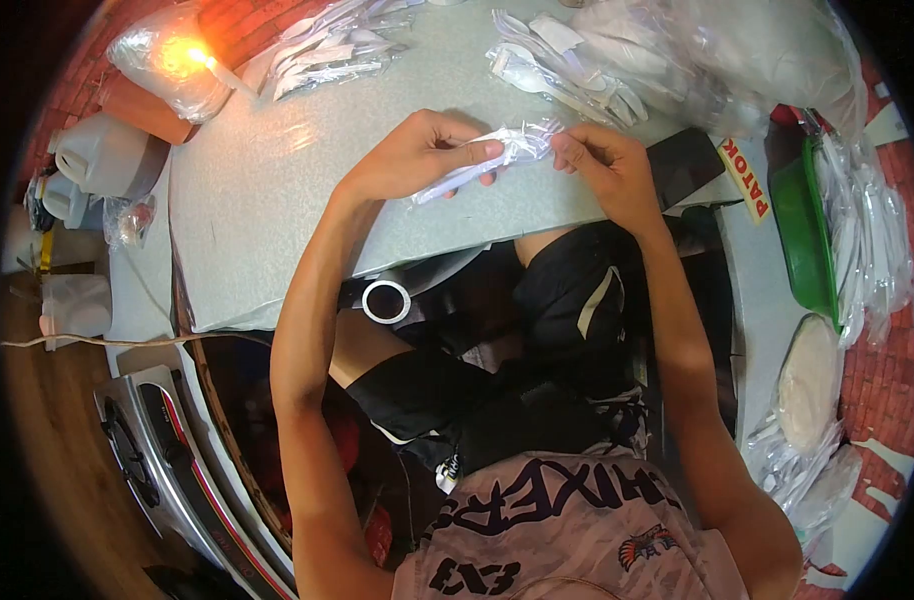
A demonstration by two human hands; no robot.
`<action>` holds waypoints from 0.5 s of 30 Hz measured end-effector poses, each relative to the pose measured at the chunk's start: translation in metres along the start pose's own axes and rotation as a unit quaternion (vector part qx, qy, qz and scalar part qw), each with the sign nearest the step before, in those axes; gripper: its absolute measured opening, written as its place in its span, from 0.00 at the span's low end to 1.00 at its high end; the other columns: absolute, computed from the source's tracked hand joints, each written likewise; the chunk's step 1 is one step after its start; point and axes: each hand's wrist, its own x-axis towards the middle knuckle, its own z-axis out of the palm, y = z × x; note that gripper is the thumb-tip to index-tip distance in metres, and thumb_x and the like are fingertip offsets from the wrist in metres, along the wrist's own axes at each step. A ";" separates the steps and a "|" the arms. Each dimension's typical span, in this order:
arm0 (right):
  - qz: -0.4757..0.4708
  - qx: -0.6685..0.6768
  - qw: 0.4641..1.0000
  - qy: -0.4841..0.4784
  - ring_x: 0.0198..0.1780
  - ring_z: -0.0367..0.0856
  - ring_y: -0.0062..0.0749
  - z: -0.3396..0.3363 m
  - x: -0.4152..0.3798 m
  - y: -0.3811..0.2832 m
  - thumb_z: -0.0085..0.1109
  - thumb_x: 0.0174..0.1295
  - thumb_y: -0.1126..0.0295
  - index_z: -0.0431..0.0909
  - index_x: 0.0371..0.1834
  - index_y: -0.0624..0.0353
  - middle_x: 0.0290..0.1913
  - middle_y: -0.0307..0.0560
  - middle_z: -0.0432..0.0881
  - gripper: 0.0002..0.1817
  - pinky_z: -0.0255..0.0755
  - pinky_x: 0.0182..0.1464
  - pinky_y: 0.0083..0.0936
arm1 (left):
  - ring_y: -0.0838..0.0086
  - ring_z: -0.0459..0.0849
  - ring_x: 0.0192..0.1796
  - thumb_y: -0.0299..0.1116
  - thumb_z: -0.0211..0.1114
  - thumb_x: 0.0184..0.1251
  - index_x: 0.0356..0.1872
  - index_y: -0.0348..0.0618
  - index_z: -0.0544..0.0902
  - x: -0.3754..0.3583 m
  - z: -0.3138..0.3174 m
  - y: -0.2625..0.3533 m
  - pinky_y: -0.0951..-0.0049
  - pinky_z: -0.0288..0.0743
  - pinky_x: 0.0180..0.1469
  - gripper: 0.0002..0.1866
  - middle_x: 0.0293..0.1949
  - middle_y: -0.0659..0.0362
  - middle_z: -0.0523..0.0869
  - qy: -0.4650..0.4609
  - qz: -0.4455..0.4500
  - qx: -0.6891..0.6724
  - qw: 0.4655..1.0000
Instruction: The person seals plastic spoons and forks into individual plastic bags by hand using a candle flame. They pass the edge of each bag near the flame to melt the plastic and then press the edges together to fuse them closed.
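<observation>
Over the table I hold a clear plastic packet of white plastic cutlery (525, 145), which lies aslant between my hands. My left hand (417, 155) is closed around its middle and lower part, the thumb pressed on top. At the upper right end, my right hand (609, 165) pinches the wrapper between thumb and fingertips. Which pieces are inside the packet I cannot make out. A lit candle (227, 75) burns at the far left of the table. More wrapped white cutlery (337, 50) lies beside it, and another pile of wrapped spoons (552, 70) lies beyond my right hand.
Large clear plastic bags (737, 60) fill the back right. A dark phone-like slab (687, 165) and a yellow-and-red "PATOK" label (745, 180) lie right of my hand. A green tray (805, 235) stands farther right. Jugs (112, 155) stand left; a tape roll (386, 301) is near my lap.
</observation>
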 end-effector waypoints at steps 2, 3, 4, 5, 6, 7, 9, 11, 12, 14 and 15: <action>0.007 0.000 1.000 0.002 0.34 0.78 0.17 0.000 0.001 -0.001 0.65 0.73 0.67 0.88 0.43 0.64 0.32 0.39 0.87 0.10 0.70 0.39 0.19 | 0.82 0.78 0.27 0.47 0.66 0.77 0.41 0.40 0.92 0.003 -0.001 -0.008 0.77 0.71 0.31 0.18 0.31 0.63 0.89 -0.027 0.018 -0.020 0.999; 0.000 0.012 1.000 0.002 0.34 0.78 0.17 0.001 0.001 -0.003 0.66 0.72 0.66 0.87 0.43 0.64 0.32 0.39 0.87 0.10 0.70 0.39 0.18 | 0.82 0.78 0.29 0.46 0.66 0.77 0.41 0.40 0.92 0.005 0.000 -0.011 0.77 0.71 0.34 0.18 0.30 0.64 0.89 -0.024 0.058 -0.013 0.998; -0.006 0.024 1.000 0.002 0.34 0.78 0.17 0.001 0.001 -0.004 0.66 0.72 0.66 0.87 0.44 0.64 0.32 0.38 0.87 0.10 0.70 0.39 0.18 | 0.82 0.79 0.31 0.45 0.66 0.78 0.41 0.40 0.92 0.006 0.000 -0.014 0.77 0.72 0.37 0.18 0.30 0.64 0.89 -0.020 0.097 -0.006 0.995; -0.007 0.024 1.000 0.001 0.34 0.78 0.17 0.001 0.000 -0.002 0.66 0.72 0.66 0.87 0.44 0.64 0.32 0.38 0.87 0.10 0.70 0.39 0.18 | 0.82 0.79 0.31 0.45 0.66 0.78 0.41 0.40 0.92 0.005 -0.001 -0.016 0.77 0.72 0.37 0.18 0.30 0.64 0.89 -0.019 0.098 -0.005 0.995; -0.035 0.026 0.999 0.000 0.34 0.77 0.17 0.001 -0.001 0.000 0.68 0.70 0.66 0.87 0.46 0.64 0.33 0.38 0.86 0.11 0.70 0.39 0.18 | 0.82 0.79 0.33 0.45 0.66 0.78 0.41 0.40 0.92 0.003 -0.001 -0.011 0.77 0.72 0.38 0.18 0.30 0.64 0.89 -0.023 0.067 -0.020 0.997; -0.063 0.028 0.998 0.000 0.34 0.77 0.17 0.001 -0.001 0.001 0.70 0.69 0.66 0.86 0.47 0.64 0.33 0.38 0.86 0.12 0.70 0.38 0.18 | 0.82 0.79 0.34 0.45 0.66 0.78 0.41 0.39 0.92 0.002 -0.001 -0.008 0.77 0.71 0.39 0.18 0.30 0.63 0.89 -0.028 0.035 -0.035 0.998; -0.029 -0.010 0.999 -0.014 0.35 0.77 0.17 0.000 -0.001 -0.003 0.72 0.67 0.67 0.86 0.48 0.63 0.33 0.38 0.85 0.13 0.70 0.37 0.18 | 0.82 0.79 0.34 0.44 0.66 0.78 0.42 0.39 0.92 0.003 -0.002 -0.010 0.77 0.72 0.39 0.17 0.31 0.63 0.89 -0.029 0.042 -0.038 0.998; 0.007 -0.047 0.999 -0.027 0.35 0.77 0.16 0.002 -0.002 -0.005 0.74 0.65 0.67 0.85 0.50 0.63 0.32 0.37 0.84 0.15 0.70 0.36 0.18 | 0.82 0.79 0.34 0.44 0.67 0.77 0.43 0.39 0.92 0.004 -0.001 -0.012 0.76 0.72 0.39 0.17 0.31 0.63 0.89 -0.032 0.048 -0.042 0.997; -0.009 -0.053 0.999 -0.001 0.35 0.77 0.16 0.005 -0.003 -0.004 0.75 0.63 0.68 0.85 0.52 0.61 0.35 0.38 0.84 0.16 0.71 0.35 0.19 | 0.82 0.80 0.34 0.43 0.67 0.77 0.44 0.38 0.92 0.003 0.000 -0.009 0.76 0.72 0.39 0.16 0.30 0.63 0.89 -0.030 0.047 -0.044 0.997; -0.026 -0.060 0.998 0.024 0.35 0.77 0.17 0.010 -0.004 -0.007 0.76 0.61 0.69 0.85 0.53 0.59 0.38 0.38 0.84 0.18 0.71 0.34 0.20 | 0.82 0.80 0.34 0.41 0.68 0.76 0.45 0.38 0.91 0.002 0.001 -0.007 0.76 0.73 0.39 0.15 0.30 0.62 0.89 -0.028 0.046 -0.046 0.998; -0.036 -0.059 0.996 0.048 0.37 0.78 0.19 0.012 -0.004 -0.016 0.76 0.59 0.70 0.84 0.55 0.57 0.42 0.39 0.84 0.20 0.72 0.36 0.21 | 0.81 0.81 0.34 0.41 0.68 0.76 0.45 0.37 0.91 0.002 0.001 -0.007 0.76 0.73 0.39 0.15 0.30 0.62 0.88 -0.024 0.051 -0.046 0.997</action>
